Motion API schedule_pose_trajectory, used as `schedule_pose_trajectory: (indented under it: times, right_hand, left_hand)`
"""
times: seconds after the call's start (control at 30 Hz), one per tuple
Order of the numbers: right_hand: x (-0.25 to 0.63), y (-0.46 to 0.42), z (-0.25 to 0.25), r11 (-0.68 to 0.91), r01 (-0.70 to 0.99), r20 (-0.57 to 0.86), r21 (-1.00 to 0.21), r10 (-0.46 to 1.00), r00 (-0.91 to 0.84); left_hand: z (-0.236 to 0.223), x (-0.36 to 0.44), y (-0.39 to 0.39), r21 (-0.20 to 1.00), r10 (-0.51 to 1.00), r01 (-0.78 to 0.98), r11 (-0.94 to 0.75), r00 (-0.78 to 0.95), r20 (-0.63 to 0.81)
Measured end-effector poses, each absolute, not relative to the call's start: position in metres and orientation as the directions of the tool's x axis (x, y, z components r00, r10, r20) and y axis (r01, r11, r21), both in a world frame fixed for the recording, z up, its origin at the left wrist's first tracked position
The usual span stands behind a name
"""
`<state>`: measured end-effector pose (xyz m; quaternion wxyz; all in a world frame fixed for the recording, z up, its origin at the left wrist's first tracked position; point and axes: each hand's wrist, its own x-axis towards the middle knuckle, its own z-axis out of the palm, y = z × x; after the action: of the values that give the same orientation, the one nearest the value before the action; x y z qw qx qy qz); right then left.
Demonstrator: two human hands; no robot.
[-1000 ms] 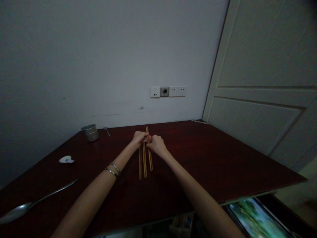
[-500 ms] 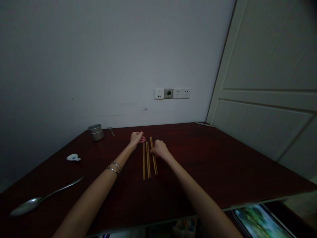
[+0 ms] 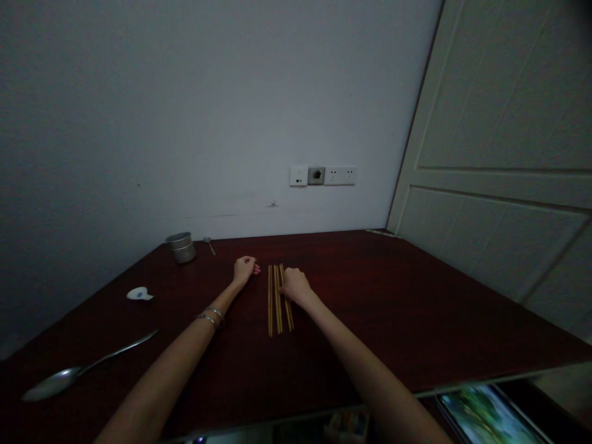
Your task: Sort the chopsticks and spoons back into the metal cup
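Note:
Wooden chopsticks (image 3: 278, 314) lie lengthwise on the dark red table in three slim groups, their near ends toward me. My right hand (image 3: 296, 285) pinches the rightmost chopsticks (image 3: 288, 311) from the right side, covering their middle. This group slants slightly, its far end leaning left. Left of the leftmost chopsticks (image 3: 270, 302), and apart from them, my left hand (image 3: 246, 270) rests on the table with its fingers curled in and nothing visible in it. Two bracelets circle my left wrist.
At the back left stand a metal cup (image 3: 182, 248) and a small spoon (image 3: 209, 244). Nearer lie a white ceramic spoon (image 3: 139, 294) and a large metal spoon (image 3: 58, 382). Wall sockets (image 3: 340, 176) sit behind the table. Below its front edge is an open drawer with a picture-covered item (image 3: 485, 413).
My left hand has drawn away from the chopsticks, leftward and slightly nearer. My right hand has brought the rightmost chopsticks' far end nearer me, closer to level with the others.

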<state>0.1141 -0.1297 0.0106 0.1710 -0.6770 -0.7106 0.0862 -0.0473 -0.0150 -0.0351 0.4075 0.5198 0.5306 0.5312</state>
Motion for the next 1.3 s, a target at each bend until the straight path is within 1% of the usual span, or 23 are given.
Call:
schedule_pose_trajectory:
  times: [0.13, 0.33, 0.63, 0.9, 1.07, 1.23, 1.3]
  right_hand:
    - [0.114, -0.132, 0.011, 0.066, 0.941, 0.117, -0.332, 0.993, -0.028]
    - [0.117, -0.131, 0.007, 0.068, 0.935, 0.108, -0.347, 0.994, -0.031]
    - [0.12, -0.123, 0.001, 0.031, 0.895, 0.069, -0.445, 0.998, 0.0]
    - [0.118, -0.123, 0.004, -0.03, 0.834, -0.028, -0.55, 0.999, 0.018]
    - [0.119, -0.123, 0.005, -0.012, 0.855, -0.008, -0.519, 1.0, 0.01]
    - [0.123, -0.121, 0.004, -0.021, 0.833, -0.041, -0.553, 0.999, -0.002]
    - [0.126, -0.119, 0.005, 0.0, 0.842, -0.009, -0.54, 1.0, -0.005]
  left_hand:
    - [-0.039, -0.048, -0.013, 0.987, 0.981, 0.108, -0.12, -0.14, 0.135]
    - [-0.041, -0.049, -0.014, 0.985, 0.978, 0.105, -0.14, -0.139, 0.154]
    - [-0.045, -0.052, -0.012, 0.982, 0.978, 0.111, -0.154, -0.122, 0.167]
    - [-0.045, -0.052, -0.013, 0.981, 0.978, 0.099, -0.167, -0.109, 0.178]
    - [-0.043, -0.051, -0.015, 0.982, 0.979, 0.106, -0.159, -0.11, 0.17]
    - [-0.042, -0.051, -0.017, 0.983, 0.98, 0.094, -0.158, -0.109, 0.168]
    - [-0.041, -0.05, -0.018, 0.985, 0.981, 0.087, -0.152, -0.105, 0.161]
